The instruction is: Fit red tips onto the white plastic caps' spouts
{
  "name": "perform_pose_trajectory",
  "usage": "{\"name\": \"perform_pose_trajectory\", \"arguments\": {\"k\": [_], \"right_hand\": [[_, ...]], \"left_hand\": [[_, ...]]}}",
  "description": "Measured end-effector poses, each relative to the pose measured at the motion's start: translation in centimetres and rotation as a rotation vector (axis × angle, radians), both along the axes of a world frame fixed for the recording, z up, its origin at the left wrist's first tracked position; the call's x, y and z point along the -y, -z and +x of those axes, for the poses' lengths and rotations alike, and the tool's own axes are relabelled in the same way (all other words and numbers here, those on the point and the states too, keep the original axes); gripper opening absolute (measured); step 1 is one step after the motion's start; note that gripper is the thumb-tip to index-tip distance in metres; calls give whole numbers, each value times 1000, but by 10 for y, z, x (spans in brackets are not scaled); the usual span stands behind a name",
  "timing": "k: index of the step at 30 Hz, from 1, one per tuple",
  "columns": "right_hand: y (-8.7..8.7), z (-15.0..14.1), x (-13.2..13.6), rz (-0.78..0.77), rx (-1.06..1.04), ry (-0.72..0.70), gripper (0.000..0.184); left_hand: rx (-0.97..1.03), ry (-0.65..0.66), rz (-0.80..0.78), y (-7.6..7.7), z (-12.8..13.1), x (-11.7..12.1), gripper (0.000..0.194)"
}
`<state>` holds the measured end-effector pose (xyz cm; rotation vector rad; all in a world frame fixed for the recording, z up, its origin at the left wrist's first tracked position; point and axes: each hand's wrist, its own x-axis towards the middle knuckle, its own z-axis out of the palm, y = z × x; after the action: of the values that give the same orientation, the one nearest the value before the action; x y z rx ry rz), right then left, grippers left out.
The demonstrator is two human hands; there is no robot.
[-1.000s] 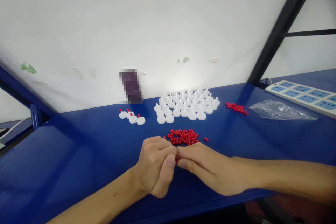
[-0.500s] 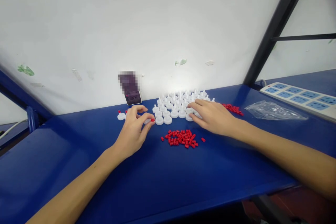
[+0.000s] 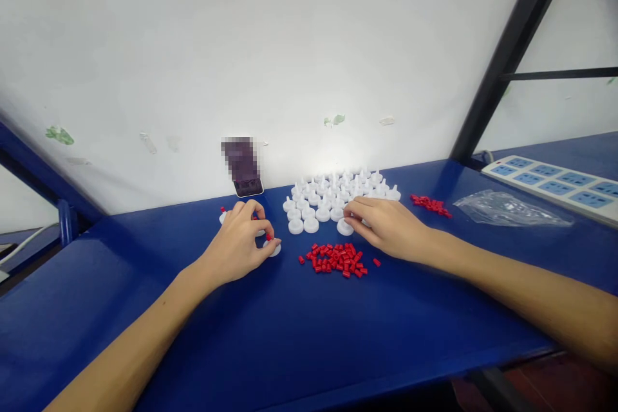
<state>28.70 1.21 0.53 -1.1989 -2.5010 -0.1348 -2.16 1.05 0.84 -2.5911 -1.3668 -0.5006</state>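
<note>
My left hand (image 3: pixel 240 242) rests on the blue table (image 3: pixel 299 328), its fingers curled round a white cap with a red tip (image 3: pixel 271 246) beside a few other red-tipped caps (image 3: pixel 224 215) it partly hides. My right hand (image 3: pixel 383 226) lies at the front edge of a cluster of plain white caps (image 3: pixel 338 196), fingers pinched on one white cap (image 3: pixel 346 227). A pile of small red pieces (image 3: pixel 337 259) lies between my two hands, nearer to me.
A phone (image 3: pixel 244 167) leans against the white wall behind the caps. A second small pile of red pieces (image 3: pixel 431 204), a clear plastic bag (image 3: pixel 506 207) and a white power strip (image 3: pixel 555 181) lie to the right. A black post (image 3: pixel 512 55) rises at the right.
A second ago both hands were pinched together near me, in front of the red pile. They then parted: the left went to the red-tipped caps, the right to the white cluster.
</note>
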Motion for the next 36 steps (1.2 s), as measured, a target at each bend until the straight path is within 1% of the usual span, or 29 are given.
{"name": "perform_pose_trajectory", "arguments": {"k": [3, 5, 8, 11, 13, 16, 18, 20, 21, 23, 25, 26, 29, 32, 34, 36], "right_hand": [[0, -2, 4, -23, -30, -34, 19], [1, -3, 6, -34, -42, -38, 19], [2, -5, 7, -47, -55, -16, 18], [3, -6, 9, -48, -81, -25, 17], [4, -7, 10, -31, -133, -57, 17], [6, -11, 16, 0, -279, -142, 17], [7, -16, 22, 14, -366, -217, 16], [7, -22, 28, 17, -426, -294, 16], [8, -25, 31, 21, -453, -331, 15], [9, -31, 36, 39, -493, -404, 14], [11, -33, 38, 54, -514, -453, 13], [12, -33, 38, 47, -516, -456, 11], [13, -30, 34, -21, -465, -367, 10], [10, -25, 31, -113, -269, -278, 20], [7, -24, 30, -161, -132, -259, 23], [6, -23, 32, -187, -53, -247, 23]], "left_hand": [[-52, -28, 16, -1, -6, -4, 22], [-74, -57, 72, -1, -12, -9, 19], [-103, -105, 174, 1, -21, -17, 25], [-128, -106, 234, 3, -25, -21, 24], [-104, -56, 274, 3, -21, -17, 21], [28, 100, 291, -2, -4, -2, 21], [73, 241, 238, -6, 9, 12, 23], [50, 369, 194, -7, 21, 26, 30], [41, 410, 171, -7, 26, 31, 34], [31, 452, 131, -6, 32, 37, 39], [13, 467, 87, -2, 35, 39, 35], [-2, 473, 72, -1, 36, 39, 32], [-41, 479, 69, 3, 34, 35, 26], [-18, 449, 104, 3, 30, 32, 25], [-7, 433, 114, 3, 27, 30, 24], [-14, 432, 110, 3, 26, 29, 22]]}}
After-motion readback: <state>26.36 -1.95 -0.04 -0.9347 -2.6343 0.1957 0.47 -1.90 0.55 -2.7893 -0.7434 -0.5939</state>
